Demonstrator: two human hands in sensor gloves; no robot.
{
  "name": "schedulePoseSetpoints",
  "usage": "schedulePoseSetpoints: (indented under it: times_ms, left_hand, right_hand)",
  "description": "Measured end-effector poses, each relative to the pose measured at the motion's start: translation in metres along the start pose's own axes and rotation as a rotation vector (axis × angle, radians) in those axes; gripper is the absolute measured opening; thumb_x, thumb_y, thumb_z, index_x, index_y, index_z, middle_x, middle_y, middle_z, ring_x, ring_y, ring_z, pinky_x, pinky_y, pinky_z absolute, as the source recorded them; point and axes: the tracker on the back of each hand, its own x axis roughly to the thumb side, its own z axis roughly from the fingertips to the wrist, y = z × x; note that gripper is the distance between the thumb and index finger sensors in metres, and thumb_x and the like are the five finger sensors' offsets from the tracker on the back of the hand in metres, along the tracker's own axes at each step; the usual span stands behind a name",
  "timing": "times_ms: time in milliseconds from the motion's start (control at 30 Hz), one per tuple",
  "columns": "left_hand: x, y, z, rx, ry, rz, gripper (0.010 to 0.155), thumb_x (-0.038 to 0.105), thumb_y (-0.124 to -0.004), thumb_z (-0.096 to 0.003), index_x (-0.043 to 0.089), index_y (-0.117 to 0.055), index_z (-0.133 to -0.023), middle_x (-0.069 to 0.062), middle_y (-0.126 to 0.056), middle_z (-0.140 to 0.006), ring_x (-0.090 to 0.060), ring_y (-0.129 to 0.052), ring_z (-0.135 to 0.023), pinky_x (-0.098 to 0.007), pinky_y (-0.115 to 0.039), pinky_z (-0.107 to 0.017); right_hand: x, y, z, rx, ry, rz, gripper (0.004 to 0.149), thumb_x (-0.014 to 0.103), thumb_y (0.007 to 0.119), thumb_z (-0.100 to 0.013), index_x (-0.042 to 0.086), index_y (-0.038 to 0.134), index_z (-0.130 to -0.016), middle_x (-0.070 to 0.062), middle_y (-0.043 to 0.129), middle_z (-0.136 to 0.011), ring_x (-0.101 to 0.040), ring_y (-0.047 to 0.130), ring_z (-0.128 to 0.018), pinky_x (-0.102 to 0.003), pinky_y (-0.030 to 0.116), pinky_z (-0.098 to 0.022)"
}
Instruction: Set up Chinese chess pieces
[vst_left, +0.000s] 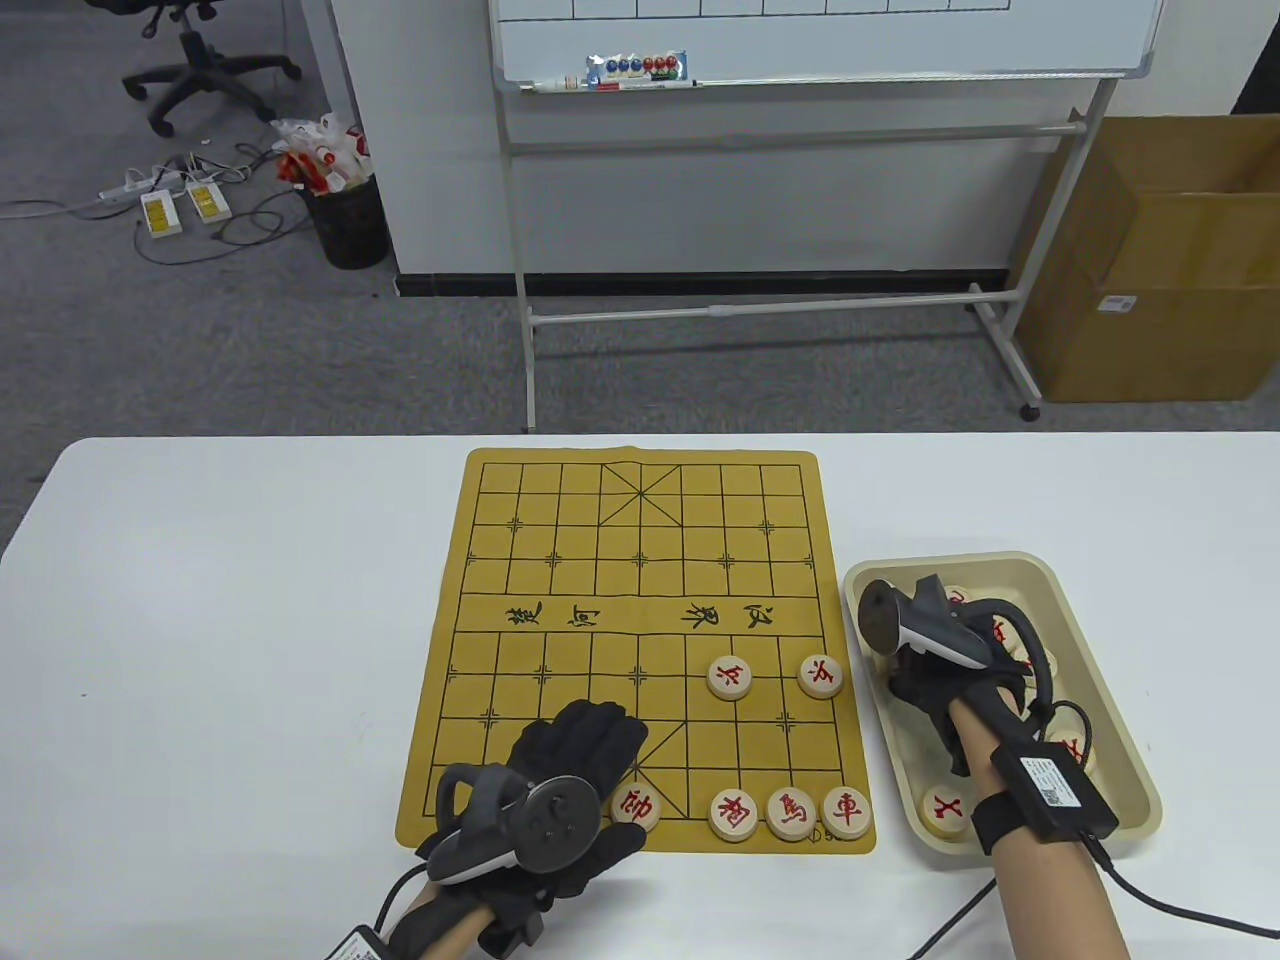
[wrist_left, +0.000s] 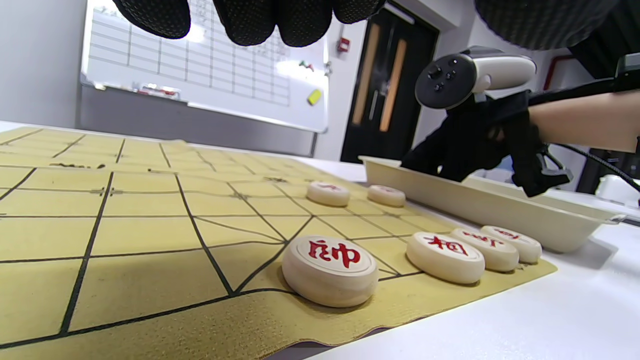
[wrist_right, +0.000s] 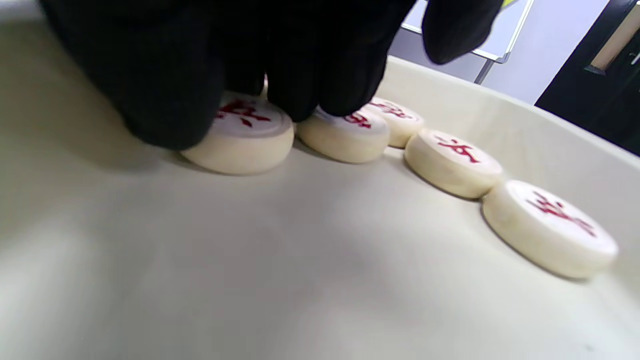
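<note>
Right hand (vst_left: 925, 680) reaches into the tray (vst_left: 1120, 700) right of the board (vst_left: 560, 560), fingers (wrist_right: 300, 75) pressing on pieces (wrist_right: 240, 135); left hand (vst_left: 560, 790) rests spread flat on the board's near edge beside a piece (vst_left: 637, 805)

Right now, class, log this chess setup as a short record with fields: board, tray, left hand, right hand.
board: six red pieces on the mat, including the general
tray: beige tray right of mat, holding more pieces
left hand: left hand over the mat, touching nothing visibly
right hand: right hand in tray, fingertips on a piece
</note>
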Motion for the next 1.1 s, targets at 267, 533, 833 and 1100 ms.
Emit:
schedulePoseSetpoints:
  times_ms: [267, 533, 833, 1100]
  left_hand:
    - [0.001, 0.000, 0.001, 0.008, -0.004, 0.003, 0.090, 0.063, -0.066, -0.0361, 0.025, -0.034, -0.111, -0.007, -0.040, -0.120, -0.035, -0.045, -0.113, -0.064, -0.049, -0.078]
    - [0.001, 0.000, 0.001, 0.018, -0.005, 0.007, 0.090, 0.063, -0.066, -0.0362, 0.025, -0.034, -0.111, -0.007, -0.040, -0.120, -0.035, -0.045, -0.113, -0.064, -0.049, -0.078]
    - [0.004, 0.000, 0.001, 0.042, -0.017, 0.013, 0.089, 0.062, -0.067, -0.0362, 0.025, -0.035, -0.111, -0.006, -0.042, -0.120, -0.033, -0.047, -0.113, -0.063, -0.050, -0.078]
    - [0.022, 0.005, 0.004, 0.209, -0.061, 0.035, 0.076, 0.057, -0.075, -0.0362, 0.031, -0.050, -0.103, 0.002, -0.061, -0.109, -0.026, -0.067, -0.103, -0.055, -0.063, -0.076]
  right_hand:
    - [0.012, 0.005, 0.002, -0.043, -0.008, 0.123, 0.068, 0.044, 0.093, -0.037, 0.036, 0.069, -0.100, 0.007, 0.080, -0.104, -0.023, 0.079, -0.099, -0.059, 0.054, -0.078]
    - [0.008, 0.000, 0.009, -0.077, -0.020, 0.078, 0.070, 0.046, 0.092, -0.037, 0.031, 0.069, -0.102, 0.004, 0.080, -0.104, -0.024, 0.078, -0.098, -0.063, 0.050, -0.078]
    - [-0.001, -0.043, 0.067, -0.277, -0.093, -0.281, 0.077, 0.043, 0.090, -0.040, 0.017, 0.061, -0.106, -0.014, 0.071, -0.105, -0.030, 0.091, -0.085, -0.061, 0.063, -0.074]
    - [0.053, -0.057, 0.144, -0.238, -0.416, -0.626, 0.079, 0.045, 0.090, -0.040, 0.010, 0.063, -0.105, -0.018, 0.070, -0.103, -0.031, 0.090, -0.081, -0.062, 0.066, -0.072]
